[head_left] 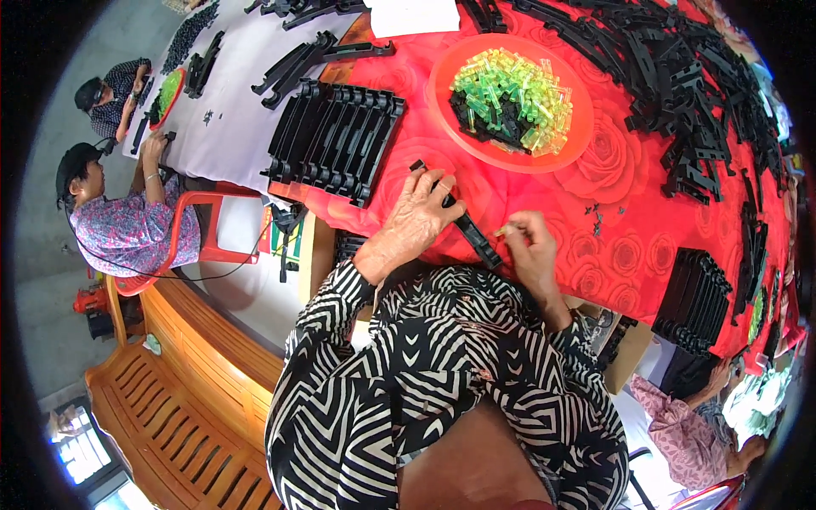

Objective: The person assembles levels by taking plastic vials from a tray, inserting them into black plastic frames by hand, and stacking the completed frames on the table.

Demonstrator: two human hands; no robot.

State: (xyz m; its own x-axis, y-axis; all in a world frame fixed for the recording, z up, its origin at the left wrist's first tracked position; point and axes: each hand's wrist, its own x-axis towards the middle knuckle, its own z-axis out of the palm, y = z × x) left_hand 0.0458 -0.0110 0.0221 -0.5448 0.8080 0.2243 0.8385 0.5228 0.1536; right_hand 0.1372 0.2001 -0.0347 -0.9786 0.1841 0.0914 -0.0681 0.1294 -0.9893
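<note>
My left hand [418,211] is closed round a long black plastic part [473,235], which slants across the near edge of the red cloth. Just right of that part's near end, my right hand [531,251] pinches a small yellowish piece [507,230], mostly hidden by the fingers. Beyond both hands stands a round orange-red tray [438,85]. In it lie a heap of clear yellow-green plastic pieces [527,89] and some small black pieces [493,127]. Left of the tray, several black parts lie side by side in a neat stack [336,140].
Loose black parts [680,85] pile up at the far right, with another neat stack [693,297] nearer. Tiny black bits [595,217] dot the red cloth [625,255]. Two people work at the left beside a red chair [174,242] and wooden bench [187,408]; another person's sleeve [680,429] shows lower right.
</note>
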